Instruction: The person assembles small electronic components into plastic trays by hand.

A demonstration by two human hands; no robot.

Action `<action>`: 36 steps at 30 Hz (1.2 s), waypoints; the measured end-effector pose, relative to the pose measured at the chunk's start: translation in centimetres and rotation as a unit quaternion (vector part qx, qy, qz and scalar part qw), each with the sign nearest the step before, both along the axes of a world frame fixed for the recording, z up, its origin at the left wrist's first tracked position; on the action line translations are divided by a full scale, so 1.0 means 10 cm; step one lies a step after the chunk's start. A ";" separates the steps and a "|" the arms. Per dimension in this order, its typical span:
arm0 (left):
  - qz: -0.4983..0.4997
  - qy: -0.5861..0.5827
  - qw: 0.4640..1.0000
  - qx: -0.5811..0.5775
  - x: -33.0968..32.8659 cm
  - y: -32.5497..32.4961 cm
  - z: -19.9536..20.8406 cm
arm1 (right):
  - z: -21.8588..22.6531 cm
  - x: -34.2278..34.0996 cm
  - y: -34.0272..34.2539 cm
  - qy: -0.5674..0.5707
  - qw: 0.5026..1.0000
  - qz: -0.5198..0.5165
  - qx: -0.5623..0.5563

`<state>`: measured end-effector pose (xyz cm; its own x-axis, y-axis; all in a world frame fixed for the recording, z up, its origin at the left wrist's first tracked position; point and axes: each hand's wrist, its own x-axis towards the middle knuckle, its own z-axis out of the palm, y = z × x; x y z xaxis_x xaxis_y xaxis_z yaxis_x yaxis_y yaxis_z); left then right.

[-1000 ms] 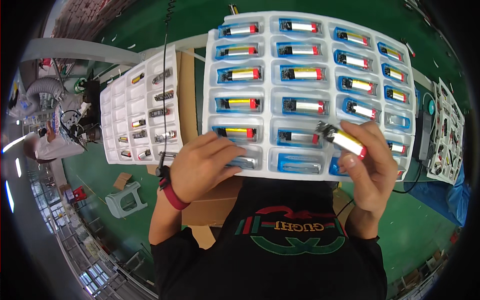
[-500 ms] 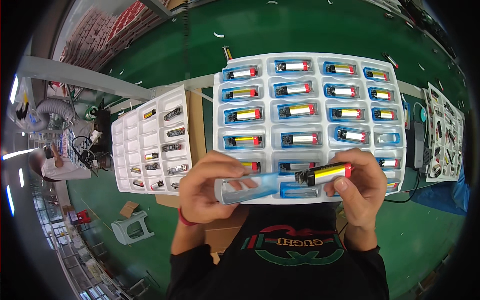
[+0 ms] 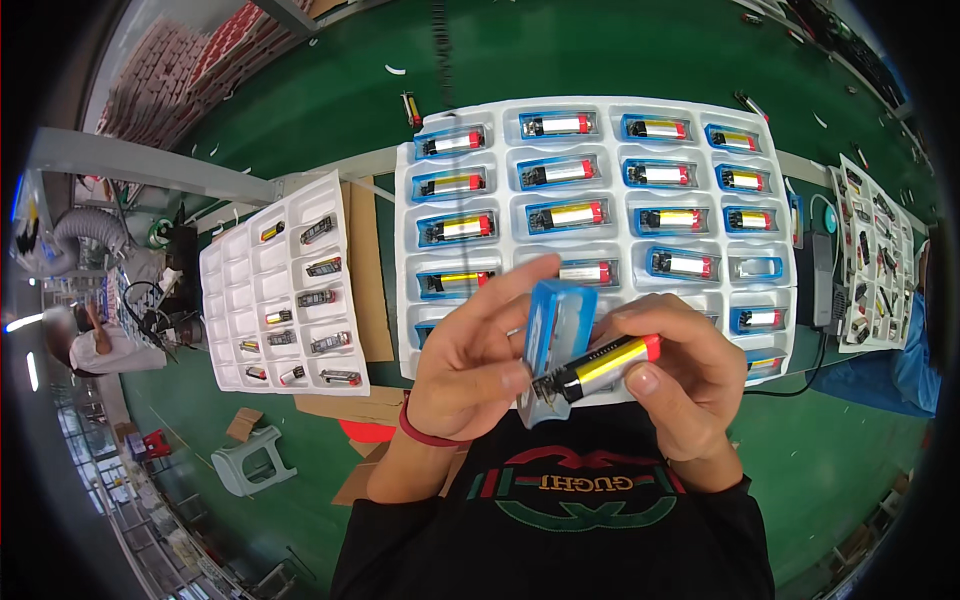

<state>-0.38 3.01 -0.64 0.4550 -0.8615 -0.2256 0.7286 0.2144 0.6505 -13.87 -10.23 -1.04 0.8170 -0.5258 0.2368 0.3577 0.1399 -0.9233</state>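
Observation:
My left hand (image 3: 455, 385) grips a clear-and-blue plastic case (image 3: 562, 320), tilted on end over the near part of a white compartment tray (image 3: 505, 205). Between the thumb and fingers of my right hand (image 3: 690, 385) is a battery assembly (image 3: 610, 367) with a silver-and-yellow body, a red end and a black end. Its black end points at the case and overlaps it in view; whether it is inside, I cannot tell. Most tray compartments in sight hold similar batteries lying in blue cases. One case (image 3: 755, 268) at the right has no battery in it. My hands hide several near compartments.
A second white tray (image 3: 238, 300) with dark parts and batteries stands at the left beside cardboard (image 3: 370, 285). A further loaded tray (image 3: 878, 260) and a dark power adapter (image 3: 820, 280) lie at the right. A plastic stool (image 3: 250, 460) and a person (image 3: 100, 345) are at the far left.
The case in my left hand has swung from lying sideways to standing up. My right hand has brought the battery left and tilted its black end down against the case. The view has shifted slightly.

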 end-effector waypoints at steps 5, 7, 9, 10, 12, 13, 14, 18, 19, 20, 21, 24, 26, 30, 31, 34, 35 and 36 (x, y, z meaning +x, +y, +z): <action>-0.012 -0.031 0.999 0.016 0.05 0.08 0.03 | 0.09 -0.11 -0.01 0.013 0.999 -0.046 -0.019; 0.004 -0.035 0.999 0.029 -0.04 0.02 0.12 | 0.07 -0.13 0.01 0.018 0.997 -0.076 -0.014; -0.005 -0.046 0.998 0.039 -0.07 -0.01 0.19 | 0.09 -0.14 0.03 0.028 0.996 -0.067 -0.046; -0.006 -0.047 0.998 0.039 -0.03 0.01 0.15 | 0.11 -0.14 0.04 0.039 0.994 -0.062 -0.080; -0.159 -0.233 0.954 -0.103 0.11 0.06 -0.06 | 0.11 -0.11 0.06 0.037 0.989 -0.087 -0.115; -0.110 -0.243 0.958 -0.104 0.08 0.04 -0.12 | 0.13 -0.10 0.09 0.013 0.993 -0.103 -0.059; -0.077 -0.300 0.947 -0.090 0.08 0.04 -0.13 | 0.15 -0.08 0.10 -0.010 0.993 -0.118 -0.003; -0.009 -0.318 0.947 -0.056 0.06 0.06 -0.20 | 0.06 -0.06 -0.04 0.015 0.979 -0.152 -0.134; 0.022 -0.353 0.934 -0.047 0.05 0.05 -0.21 | 0.04 -0.02 -0.04 0.009 0.971 -0.175 -0.161; 0.023 -0.351 0.935 -0.049 0.04 0.04 -0.22 | 0.04 -0.01 -0.02 0.011 0.971 -0.175 -0.163; 0.038 -0.365 0.929 -0.037 0.02 0.05 -0.21 | 0.04 -0.01 0.01 0.026 0.975 -0.167 -0.146; 0.059 -0.372 0.925 -0.040 -0.01 0.00 -0.20 | 0.01 0.03 0.03 0.042 0.976 -0.152 -0.153; 0.061 -0.396 0.915 -0.033 -0.02 -0.01 -0.20 | -0.01 0.03 0.07 0.071 0.974 -0.139 -0.163; 0.069 -0.402 0.913 -0.028 -0.06 0.01 -0.19 | -0.04 0.06 0.09 0.095 0.958 -0.138 -0.231; 0.074 -0.411 0.908 -0.027 -0.06 0.02 -0.20 | -0.02 0.08 0.08 0.096 0.958 -0.139 -0.232; 0.080 -0.417 0.905 -0.029 -0.03 0.03 -0.23 | 0.03 0.14 0.10 0.093 0.918 -0.191 -0.334; 0.081 -0.414 0.906 -0.029 -0.02 0.03 -0.23 | 0.02 0.15 0.12 0.110 0.925 -0.196 -0.306; 0.076 -0.414 0.907 -0.034 -0.03 0.02 -0.23 | 0.01 0.16 0.14 0.127 0.930 -0.202 -0.278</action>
